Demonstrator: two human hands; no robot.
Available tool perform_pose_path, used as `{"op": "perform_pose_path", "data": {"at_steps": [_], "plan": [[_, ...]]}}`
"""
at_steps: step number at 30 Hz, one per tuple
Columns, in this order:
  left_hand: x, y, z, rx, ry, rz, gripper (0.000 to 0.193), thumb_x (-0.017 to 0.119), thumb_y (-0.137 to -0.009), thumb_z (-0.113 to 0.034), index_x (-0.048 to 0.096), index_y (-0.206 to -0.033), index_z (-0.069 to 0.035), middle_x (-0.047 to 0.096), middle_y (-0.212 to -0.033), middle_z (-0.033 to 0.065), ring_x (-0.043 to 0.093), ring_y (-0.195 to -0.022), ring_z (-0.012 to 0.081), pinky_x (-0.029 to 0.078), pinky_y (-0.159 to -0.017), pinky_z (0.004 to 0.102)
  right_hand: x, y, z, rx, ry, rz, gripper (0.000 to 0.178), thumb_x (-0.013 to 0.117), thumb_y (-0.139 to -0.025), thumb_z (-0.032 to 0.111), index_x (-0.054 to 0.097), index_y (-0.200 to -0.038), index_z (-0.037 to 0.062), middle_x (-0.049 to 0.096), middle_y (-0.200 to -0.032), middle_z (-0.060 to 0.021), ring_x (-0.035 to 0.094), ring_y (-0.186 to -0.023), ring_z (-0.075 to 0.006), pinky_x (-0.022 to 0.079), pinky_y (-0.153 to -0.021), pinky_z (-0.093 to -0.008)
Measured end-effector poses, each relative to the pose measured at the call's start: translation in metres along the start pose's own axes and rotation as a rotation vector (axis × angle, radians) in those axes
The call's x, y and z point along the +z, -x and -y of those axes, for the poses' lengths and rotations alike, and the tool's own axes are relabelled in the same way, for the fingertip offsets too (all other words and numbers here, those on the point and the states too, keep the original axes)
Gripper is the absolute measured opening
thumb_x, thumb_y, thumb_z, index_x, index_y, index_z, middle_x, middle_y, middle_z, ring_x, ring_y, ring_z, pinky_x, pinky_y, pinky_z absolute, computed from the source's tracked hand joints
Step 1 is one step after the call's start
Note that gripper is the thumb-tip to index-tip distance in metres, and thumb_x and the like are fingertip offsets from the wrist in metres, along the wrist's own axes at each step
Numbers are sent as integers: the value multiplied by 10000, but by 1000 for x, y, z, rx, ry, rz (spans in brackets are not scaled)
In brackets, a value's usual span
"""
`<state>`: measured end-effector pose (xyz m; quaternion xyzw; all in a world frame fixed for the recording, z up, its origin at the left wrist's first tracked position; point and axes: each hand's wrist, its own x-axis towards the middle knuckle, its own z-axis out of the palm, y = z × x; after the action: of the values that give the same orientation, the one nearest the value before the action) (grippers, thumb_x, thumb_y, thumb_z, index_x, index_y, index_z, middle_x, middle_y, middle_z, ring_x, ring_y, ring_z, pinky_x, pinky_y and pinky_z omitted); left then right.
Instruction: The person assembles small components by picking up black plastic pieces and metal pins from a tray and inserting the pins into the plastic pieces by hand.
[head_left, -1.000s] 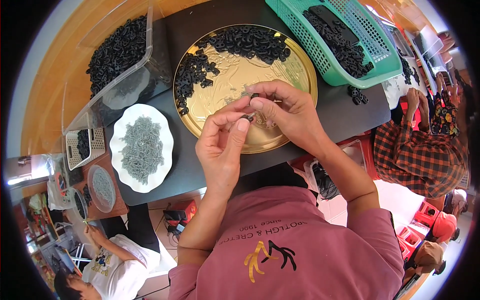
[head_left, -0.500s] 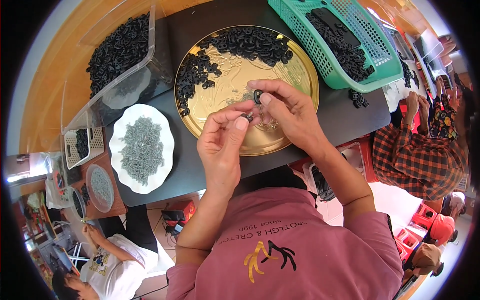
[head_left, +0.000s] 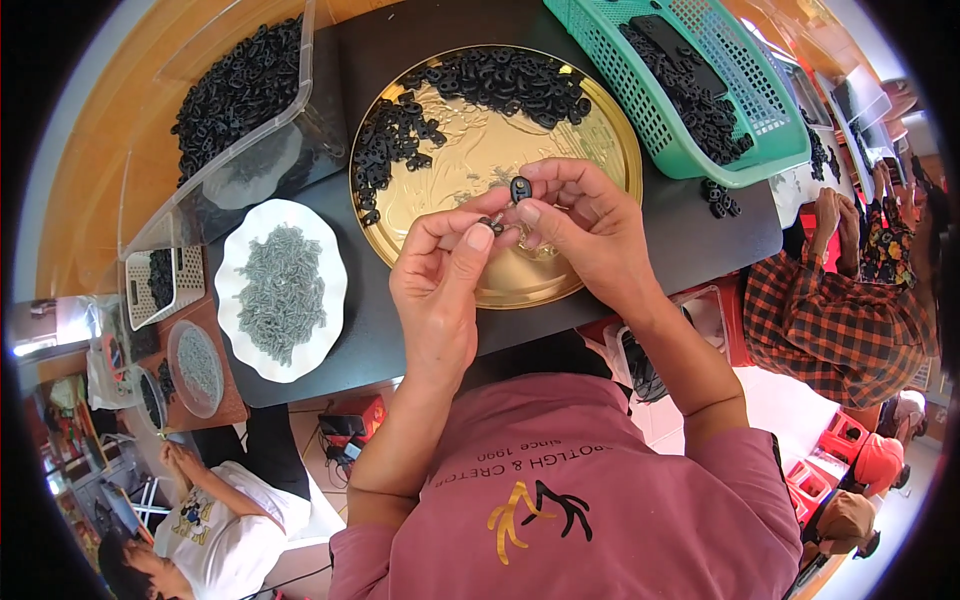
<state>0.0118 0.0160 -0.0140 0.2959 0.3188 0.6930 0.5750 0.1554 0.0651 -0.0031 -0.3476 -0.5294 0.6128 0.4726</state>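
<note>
Over the round gold tray [head_left: 400, 262] my two hands are close together. Between the thumb and fingers of my right hand [head_left: 595, 235] is a small oval black plastic piece [head_left: 521, 189], its flat face showing. My left hand [head_left: 438, 280], fingers pinched, grips another small black piece [head_left: 491, 226] just below and left of it; most of this one is covered by the fingertips. Loose black plastic pieces [head_left: 505, 88] lie heaped along the tray's far and left sides. Some tiny pale bits lie on the tray behind my fingers, too small to name.
Left of the tray, a white scalloped plate [head_left: 232, 335] holds many small grey pin-like parts [head_left: 285, 290]. A clear bin [head_left: 255, 150] of black pieces stands behind it. At the far right is a green basket [head_left: 775, 160] with more pieces. Other people sit at both sides.
The oval piece in my right hand has turned to show more of its face. Both hands stay nearly in place, and the whole view has shifted slightly.
</note>
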Motion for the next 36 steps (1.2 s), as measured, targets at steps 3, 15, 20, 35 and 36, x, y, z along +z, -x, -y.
{"op": "perform_pose_path", "data": {"at_steps": [3, 15, 20, 35, 36], "plan": [[-4, 1, 0, -47, -2, -26, 125, 573, -927, -39, 557, -1037, 19, 620, -1094, 168, 630, -945, 182, 526, -862, 316, -3, 0, 5, 31, -10, 14, 271, 633, -884, 30, 571, -1145, -2, 586, -920, -25, 562, -826, -71, 485, -682, -218], [-3, 2, -4, -130, -36, -6, 134, 604, -917, -72, 563, -1017, 7, 621, -854, 62, 602, -731, 116, 498, -689, 244, -4, 3, 16, 71, -32, 88, 241, 624, -880, 24, 601, -1118, -2, 572, -911, -20, 554, -786, -72, 485, -661, -220], [-3, 3, -5, -144, -47, -3, 140, 606, -917, -77, 563, -1018, 10, 612, -835, 52, 594, -719, 110, 494, -683, 241, 0, 5, 15, 66, -22, 90, 241, 621, -882, 22, 597, -1120, -6, 571, -913, -20, 552, -785, -72, 479, -678, -218], [0, 5, 0, -131, -30, -23, 130, 599, -922, -61, 566, -1025, 12, 624, -845, 70, 612, -736, 122, 510, -685, 247, 4, 10, 10, 28, -45, 130, 243, 591, -900, -3, 564, -1141, -25, 590, -923, -34, 556, -815, -75, 478, -736, -226], [0, 5, 0, -121, -29, -31, 130, 605, -920, -62, 567, -1020, 13, 632, -844, 76, 619, -733, 126, 515, -682, 248, 6, 10, 11, 37, -48, 114, 234, 586, -903, -5, 562, -1135, -26, 594, -927, -39, 557, -814, -76, 479, -739, -230]]}}
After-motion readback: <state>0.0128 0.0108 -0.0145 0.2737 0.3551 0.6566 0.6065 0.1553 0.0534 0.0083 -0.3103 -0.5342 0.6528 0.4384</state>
